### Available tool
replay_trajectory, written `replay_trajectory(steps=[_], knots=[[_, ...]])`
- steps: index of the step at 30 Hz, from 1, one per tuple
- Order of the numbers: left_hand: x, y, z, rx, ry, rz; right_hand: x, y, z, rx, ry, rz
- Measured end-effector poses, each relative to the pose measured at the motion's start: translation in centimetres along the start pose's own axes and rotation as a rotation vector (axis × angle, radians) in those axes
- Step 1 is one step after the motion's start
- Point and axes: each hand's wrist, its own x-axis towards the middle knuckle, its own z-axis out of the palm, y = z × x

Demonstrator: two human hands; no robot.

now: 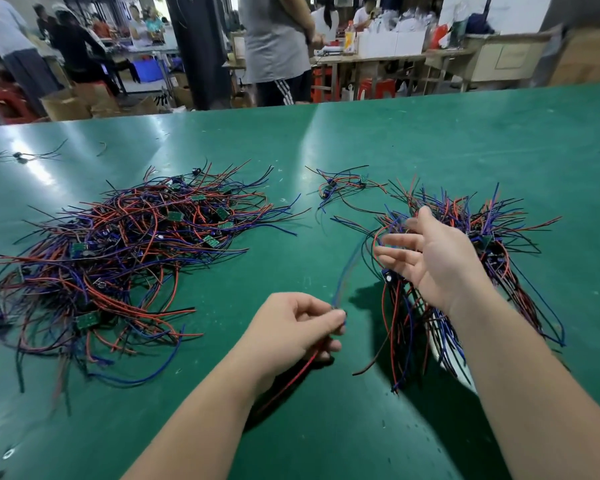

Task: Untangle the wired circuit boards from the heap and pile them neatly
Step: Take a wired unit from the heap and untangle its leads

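A big tangled heap [125,251] of small green circuit boards with red, blue and black wires lies on the left of the green table [291,168]. On the right sits a second pile [492,244] of the same wired boards. My left hand [291,330] is low in the middle, pinching one wired board; its blue wire rises upward and its red wire trails down under my palm. Above the near edge of the right pile, my right hand [430,258] is raised palm-up with fingers spread, touching loose wires but holding nothing firmly.
A small cluster of wired boards [343,187] lies behind the right pile. One stray wired part [25,155] lies at the far left. Beyond the table's far edge stands a person [278,50], with workbenches, boxes and other people behind.
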Motion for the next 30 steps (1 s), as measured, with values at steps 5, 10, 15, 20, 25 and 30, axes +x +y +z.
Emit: replay_trajectory(steps=[5,10,15,20,25,30], knots=[[0.9,0.4,-0.6,-0.209,0.228,0.054,-1.0,1.7,0.9,-0.400,-0.253,-0.214],[1.3,-0.2,-0.7,0.119,0.293,0.199,-2.9,3.8,2.5,-0.854,-0.467,-0.496],[1.0,-0.4,-1.8,0.779,0.555,0.418,-2.3,2.9,1.7,-0.962,-0.112,-0.755],[1.2,-0.6,-3.7,1.155,0.709,-0.071,-0.5,0.7,-0.8,-1.259,0.178,-0.693],[1.5,-0.9,-4.4,1.149,0.635,-0.277,-0.5,0.9,-0.6,-1.216,0.148,-0.639],[1.5,-0.9,-4.8,1.199,0.675,-0.099,-0.7,1.4,-0.2,-1.161,0.093,-0.654]])
